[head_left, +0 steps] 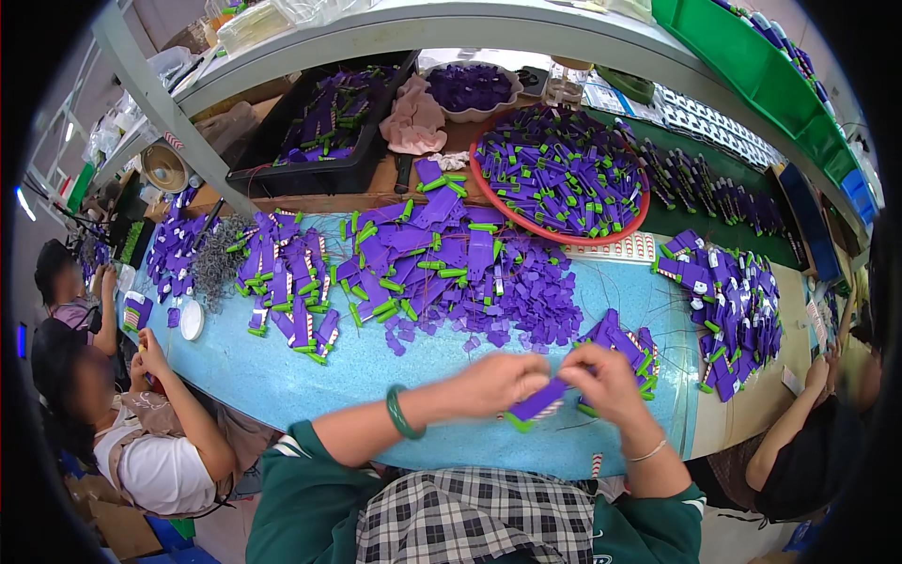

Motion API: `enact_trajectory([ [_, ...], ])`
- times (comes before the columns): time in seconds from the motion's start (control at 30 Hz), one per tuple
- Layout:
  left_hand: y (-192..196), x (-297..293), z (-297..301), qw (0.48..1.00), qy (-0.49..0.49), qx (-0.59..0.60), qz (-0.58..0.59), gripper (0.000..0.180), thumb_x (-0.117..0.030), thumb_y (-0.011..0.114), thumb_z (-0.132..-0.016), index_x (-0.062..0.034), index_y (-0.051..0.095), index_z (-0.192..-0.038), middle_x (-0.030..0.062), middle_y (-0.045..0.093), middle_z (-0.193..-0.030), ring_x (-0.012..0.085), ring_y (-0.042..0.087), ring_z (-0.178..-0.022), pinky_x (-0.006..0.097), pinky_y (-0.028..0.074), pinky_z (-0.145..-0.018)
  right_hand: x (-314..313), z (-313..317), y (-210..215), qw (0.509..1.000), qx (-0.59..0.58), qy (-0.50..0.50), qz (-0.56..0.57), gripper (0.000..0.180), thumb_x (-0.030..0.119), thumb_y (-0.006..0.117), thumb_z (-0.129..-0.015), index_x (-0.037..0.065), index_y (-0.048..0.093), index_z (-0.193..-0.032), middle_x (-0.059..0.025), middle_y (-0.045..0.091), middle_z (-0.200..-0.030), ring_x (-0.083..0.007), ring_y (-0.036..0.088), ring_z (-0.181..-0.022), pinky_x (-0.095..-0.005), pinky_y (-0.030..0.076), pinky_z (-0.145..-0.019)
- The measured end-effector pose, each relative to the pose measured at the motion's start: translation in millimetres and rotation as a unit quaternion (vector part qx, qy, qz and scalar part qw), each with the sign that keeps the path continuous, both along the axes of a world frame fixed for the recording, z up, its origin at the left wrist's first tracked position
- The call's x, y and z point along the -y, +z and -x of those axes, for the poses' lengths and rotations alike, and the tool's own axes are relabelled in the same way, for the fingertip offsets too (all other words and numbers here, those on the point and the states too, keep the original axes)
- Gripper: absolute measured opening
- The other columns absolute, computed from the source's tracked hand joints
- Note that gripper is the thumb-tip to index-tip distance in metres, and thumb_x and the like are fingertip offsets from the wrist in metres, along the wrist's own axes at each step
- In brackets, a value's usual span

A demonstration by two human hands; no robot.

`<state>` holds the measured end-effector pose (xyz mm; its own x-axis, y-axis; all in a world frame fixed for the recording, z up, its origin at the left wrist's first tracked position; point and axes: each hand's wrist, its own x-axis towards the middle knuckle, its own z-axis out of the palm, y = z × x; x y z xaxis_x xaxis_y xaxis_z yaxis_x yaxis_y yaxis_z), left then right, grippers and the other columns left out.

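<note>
My left hand (507, 381) and my right hand (609, 381) are close together over the near part of the blue table. Between them is a flat purple plastic piece (541, 401) with a green end, tilted toward the lower left. My right thumb and fingers pinch its upper right end. The left fingers are closed at its upper edge, slightly blurred, and partly hide it. Just beyond my right hand lies a small heap of purple pieces with green ends (615, 331). Loose small purple plates (536, 305) are spread beyond both hands.
A larger purple-green pile (413, 254) covers the table's middle. Behind it stand a red round tray (481, 193), a black bin (246, 180) and a white bowl (479, 115). More pieces (738, 310) lie at right. A shelf (395, 33) spans overhead. People work on both sides.
</note>
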<state>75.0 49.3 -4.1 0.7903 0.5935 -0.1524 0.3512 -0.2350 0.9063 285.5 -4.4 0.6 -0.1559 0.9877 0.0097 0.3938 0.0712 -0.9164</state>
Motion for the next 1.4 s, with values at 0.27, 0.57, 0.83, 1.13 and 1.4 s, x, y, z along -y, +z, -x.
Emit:
enact_trajectory([
  [0.27, 16, -136, 34, 0.750, -0.061, -0.191, -0.630, 0.026, -0.013, 0.056, -0.079, -0.0121, 0.063, -0.103, 0.0157, 0.050, -0.124, 0.0307, 0.043, -0.124, 0.044, 0.039, -0.097, 6, -36, 36, 0.903, 0.394, -0.072, -0.153, 0.022, 0.014, 0.073, -0.072, 0.007, 0.064, -0.091, -0.0053, 0.057, -0.091, -0.0253, 0.062, -0.071, -0.0358, 0.051, -0.061],
  [0.57, 26, -148, 42, 0.758, -0.156, -0.208, -0.599, 0.022, -0.014, 0.053, -0.081, -0.0112, 0.061, -0.101, 0.0121, 0.053, -0.121, 0.0273, 0.045, -0.122, 0.043, 0.040, -0.095, 34, 45, -8, 0.940, 0.264, 0.135, -0.167, 0.027, 0.014, 0.075, -0.070, 0.010, 0.065, -0.095, -0.0027, 0.059, -0.094, -0.0206, 0.059, -0.084, -0.0327, 0.051, -0.063],
  [0.83, 18, -148, 65, 0.764, -0.147, -0.195, -0.597, 0.016, -0.010, 0.053, -0.080, -0.0077, 0.059, -0.094, 0.0075, 0.055, -0.097, 0.0226, 0.054, -0.105, 0.038, 0.042, -0.087, 26, 63, -24, 0.942, 0.243, 0.149, -0.176, 0.026, 0.013, 0.074, -0.070, 0.009, 0.065, -0.093, -0.0039, 0.058, -0.094, -0.0227, 0.055, -0.090, -0.0358, 0.047, -0.077],
  [1.13, 46, -136, 97, 0.854, 0.144, 0.119, -0.486, 0.009, -0.006, 0.050, -0.087, -0.0026, 0.053, -0.095, 0.0089, 0.055, -0.086, 0.0246, 0.059, -0.083, 0.038, 0.049, -0.075, 23, 62, -32, 0.943, 0.242, 0.092, -0.210, 0.021, 0.013, 0.072, -0.071, 0.009, 0.066, -0.091, -0.0030, 0.058, -0.091, -0.0211, 0.054, -0.091, -0.0355, 0.043, -0.074],
  [1.4, 31, -5, 105, 0.828, 0.258, 0.407, 0.285, 0.028, -0.030, 0.050, -0.094, -0.0047, 0.048, -0.106, 0.0059, 0.054, -0.082, 0.0161, 0.057, -0.067, 0.032, 0.048, -0.057, 24, 76, -45, 0.923, 0.326, 0.082, -0.189, 0.014, 0.014, 0.072, -0.069, 0.012, 0.064, -0.080, -0.0004, 0.054, -0.080, -0.0192, 0.053, -0.081, -0.0351, 0.039, -0.068],
])
